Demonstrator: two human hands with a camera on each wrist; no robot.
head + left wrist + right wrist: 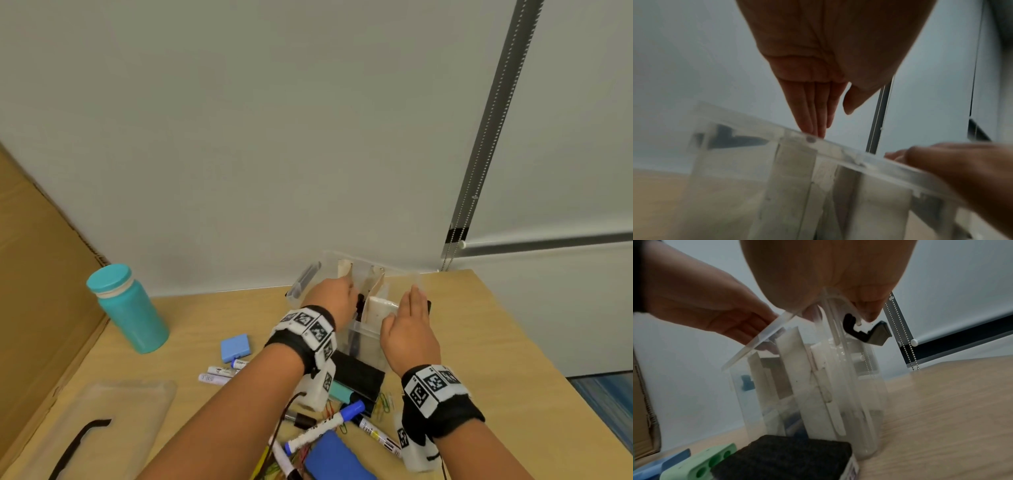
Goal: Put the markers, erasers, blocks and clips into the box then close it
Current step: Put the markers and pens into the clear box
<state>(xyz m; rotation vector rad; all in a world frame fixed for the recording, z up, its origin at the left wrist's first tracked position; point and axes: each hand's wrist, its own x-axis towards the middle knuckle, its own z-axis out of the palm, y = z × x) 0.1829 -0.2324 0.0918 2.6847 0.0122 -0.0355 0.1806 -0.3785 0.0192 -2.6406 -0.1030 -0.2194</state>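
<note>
A clear plastic box [364,342] stands at the back of the wooden table, its clear lid [849,154] tilted above it. My left hand [334,298] reaches over the box's left side with straight fingers, whose tips touch the lid's edge. My right hand [411,322] pinches the lid's right corner [830,298] beside a black latch [865,334]. Paper dividers stand inside the box. In front of it lie a black eraser [356,377], a green block [340,392], several markers [322,428], a blue eraser [335,459], coloured clips [385,402] and a blue block [235,346].
A teal bottle [128,308] stands at the left. Brown cardboard [41,274] leans along the left edge. A clear flat tray [102,428] with a black strap lies front left. The wall and a blind chain [448,253] are close behind the box.
</note>
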